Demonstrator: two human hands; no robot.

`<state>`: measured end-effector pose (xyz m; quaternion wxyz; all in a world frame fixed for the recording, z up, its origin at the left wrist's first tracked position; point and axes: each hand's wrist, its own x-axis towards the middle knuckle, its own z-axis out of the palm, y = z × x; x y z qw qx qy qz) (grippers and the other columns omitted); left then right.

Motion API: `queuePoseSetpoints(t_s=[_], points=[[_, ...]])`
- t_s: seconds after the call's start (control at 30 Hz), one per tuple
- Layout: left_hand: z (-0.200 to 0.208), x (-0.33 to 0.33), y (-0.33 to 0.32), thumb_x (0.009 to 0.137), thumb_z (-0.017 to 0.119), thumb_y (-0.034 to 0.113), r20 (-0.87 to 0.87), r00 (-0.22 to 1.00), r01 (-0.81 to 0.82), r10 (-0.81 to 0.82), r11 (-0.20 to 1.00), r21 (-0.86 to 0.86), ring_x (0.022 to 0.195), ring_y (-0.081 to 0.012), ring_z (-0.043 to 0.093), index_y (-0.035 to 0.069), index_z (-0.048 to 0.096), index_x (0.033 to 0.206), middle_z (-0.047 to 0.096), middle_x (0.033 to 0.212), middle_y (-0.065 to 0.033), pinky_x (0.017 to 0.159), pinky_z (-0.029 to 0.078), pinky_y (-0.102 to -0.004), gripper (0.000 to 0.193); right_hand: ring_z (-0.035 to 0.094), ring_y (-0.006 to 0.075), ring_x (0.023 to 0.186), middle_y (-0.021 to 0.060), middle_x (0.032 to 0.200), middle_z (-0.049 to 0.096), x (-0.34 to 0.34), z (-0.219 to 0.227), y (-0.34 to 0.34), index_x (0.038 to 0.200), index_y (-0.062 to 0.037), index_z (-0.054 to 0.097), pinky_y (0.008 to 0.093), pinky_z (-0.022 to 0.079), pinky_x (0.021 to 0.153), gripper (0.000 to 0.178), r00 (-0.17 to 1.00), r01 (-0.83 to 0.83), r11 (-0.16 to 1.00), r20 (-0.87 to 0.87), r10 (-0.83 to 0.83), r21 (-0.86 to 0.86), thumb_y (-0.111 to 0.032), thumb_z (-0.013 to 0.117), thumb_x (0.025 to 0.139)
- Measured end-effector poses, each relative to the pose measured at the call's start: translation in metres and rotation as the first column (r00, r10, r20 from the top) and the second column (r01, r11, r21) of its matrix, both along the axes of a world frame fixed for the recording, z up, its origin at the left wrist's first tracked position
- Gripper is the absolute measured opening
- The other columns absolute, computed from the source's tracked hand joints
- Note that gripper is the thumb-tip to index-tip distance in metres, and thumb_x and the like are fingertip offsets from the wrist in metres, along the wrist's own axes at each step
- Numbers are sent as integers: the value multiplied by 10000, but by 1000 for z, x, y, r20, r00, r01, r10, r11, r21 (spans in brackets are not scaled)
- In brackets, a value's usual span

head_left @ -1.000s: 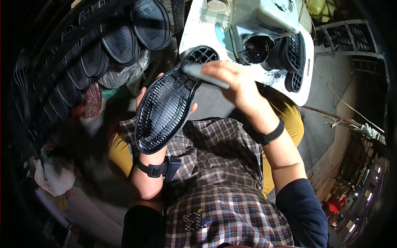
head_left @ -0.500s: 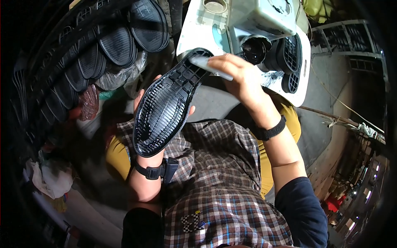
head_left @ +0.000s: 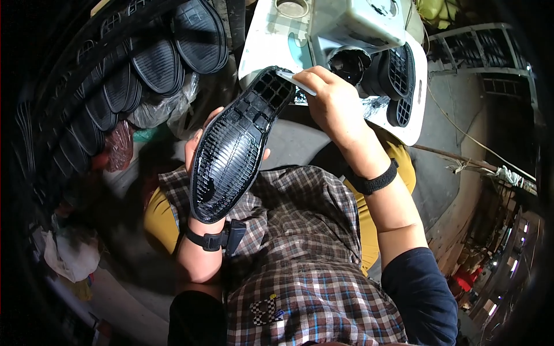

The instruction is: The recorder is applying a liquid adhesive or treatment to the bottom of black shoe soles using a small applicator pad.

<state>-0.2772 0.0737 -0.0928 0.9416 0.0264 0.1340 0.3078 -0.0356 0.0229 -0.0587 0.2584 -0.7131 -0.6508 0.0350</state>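
Observation:
A black shoe sole (head_left: 231, 138) lies slanted across my left hand, its gridded heel pointing away and its wide forefoot nearest me. The inner side faces up and shines as if wet. My left hand (head_left: 196, 141) is closed round it from beneath; fingertips show at both edges and the palm is hidden. In a pinch, my right hand (head_left: 334, 104) holds a slim white tool (head_left: 300, 83), whose tip meets the heel's right rim. The working end is too small to make out.
A white stand (head_left: 265, 43) ahead carries a pale container (head_left: 363, 23), a dark-coated round opening (head_left: 349, 64) and black soles (head_left: 398, 72). Stacked soles (head_left: 156, 60) hang in rows at left, above plastic bags (head_left: 164, 104). A pole (head_left: 444, 153) crosses at right.
My right hand and the white tool have shifted from across the heel to its right rim, uncovering the heel grid. My left hand still holds the sole, now slightly more upright in the picture.

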Motion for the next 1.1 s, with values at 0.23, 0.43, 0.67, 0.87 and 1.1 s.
queuePoseSetpoints(t_s=[0.23,0.43,0.67,0.87,1.1], points=[[-5,-2,-4,984,381,387,34,999,5,-5,1000,-1,1236,-433,476,102,400,1395,451,1380,-225,975,381,-693,500,645,333,782,116,904,645,-5,24,-12,972,-63,651,371,531,670,218,995,87,982,59,-78,-167,24,638,774],[-3,2,-4,961,470,383,12,1000,2,-2,1000,-4,1197,-427,507,83,416,1377,471,1354,-231,945,419,-675,515,650,324,784,126,882,640,-2,14,-9,972,-39,645,347,527,670,203,997,44,998,-63,-42,38,43,632,787],[5,2,2,982,351,404,-91,995,29,-30,999,-22,1100,-370,582,47,380,1398,509,1315,-218,900,509,-558,548,662,273,943,95,1044,663,-28,9,-16,1061,-64,657,339,541,791,475,883,-385,913,-232,407,136,78,707,610],[-7,-3,6,984,372,420,78,996,53,-50,998,-27,1191,-329,523,10,360,1404,516,1314,-207,994,452,-501,588,661,289,953,113,1047,666,-3,-3,-2,1073,-52,651,331,534,821,453,896,-375,920,-209,391,113,68,681,637],[-7,-2,4,917,554,448,-133,990,75,-38,955,288,1184,-186,531,1,371,1389,550,1312,-110,1053,384,-343,676,660,294,946,114,1012,671,14,-2,1,1043,-38,649,335,537,825,452,967,-240,966,-65,247,99,137,618,627]])
